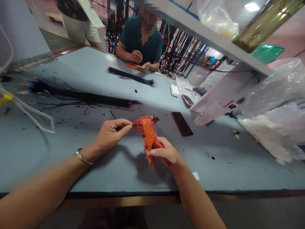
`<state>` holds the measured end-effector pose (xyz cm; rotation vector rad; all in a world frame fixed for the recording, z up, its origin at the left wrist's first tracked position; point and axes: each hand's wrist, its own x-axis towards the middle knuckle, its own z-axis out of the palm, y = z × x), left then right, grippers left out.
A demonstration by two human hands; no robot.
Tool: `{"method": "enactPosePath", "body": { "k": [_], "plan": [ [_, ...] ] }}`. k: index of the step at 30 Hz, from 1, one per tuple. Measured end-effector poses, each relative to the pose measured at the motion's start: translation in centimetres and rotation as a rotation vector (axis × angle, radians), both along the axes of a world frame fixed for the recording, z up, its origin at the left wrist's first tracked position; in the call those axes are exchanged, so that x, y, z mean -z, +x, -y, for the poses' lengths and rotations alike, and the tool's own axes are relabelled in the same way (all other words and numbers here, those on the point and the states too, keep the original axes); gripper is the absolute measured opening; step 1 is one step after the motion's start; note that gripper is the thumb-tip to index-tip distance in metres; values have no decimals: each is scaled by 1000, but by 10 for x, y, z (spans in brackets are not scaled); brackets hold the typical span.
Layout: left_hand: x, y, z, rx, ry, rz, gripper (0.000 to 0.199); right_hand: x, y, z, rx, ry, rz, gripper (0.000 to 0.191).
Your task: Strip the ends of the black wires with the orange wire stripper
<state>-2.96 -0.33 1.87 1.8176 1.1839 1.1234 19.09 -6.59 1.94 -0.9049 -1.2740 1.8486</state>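
Holding a red-and-orange wire stripper (149, 136) over the blue-grey surface (214, 175), wrapped in the right grip (169, 151); pinching what seems a thin dark wire (133, 125) at its nose in the closed left grip (112, 132). Apparently partway, with a long black wire bundle (90, 97) lying left.

A wire bundle (88, 97) lies left on the worktop (238, 175), a 2nd bundle (131, 75) farther off, a phone (182, 124) right of the pliers (149, 133).

- A wiring workshop: black wire bundles (88, 97) lie on a long blue-grey bench (238, 173).
- Small black scraps (213, 158) litter its surface.
- Across it, a co-worker (140, 44) has an orange tool (132, 66).
- Behind, blurred, what look like racks of hanging cables (184, 52).
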Motion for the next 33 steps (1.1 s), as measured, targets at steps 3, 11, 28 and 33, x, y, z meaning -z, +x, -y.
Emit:
{"method": "enactPosePath", "body": {
  "k": [3, 11, 28, 33],
  "plan": [
    [0, 0, 0, 2, 9, -7, 25, 0, 0, -1, -9, 2, 1, 30],
    [1, 1, -1, 0, -6, -32, 25, 2, -2, -1, -25, 10, 13, 28],
    [6, 0, -2, 42, -20, -37, 28, 15, -8, -1, 37, 16, 23, 24],
    [9, -1, -3, 51, -30, -41, 27, 16, -14, -2, 64, 17, 42, 21]
  ]
}}
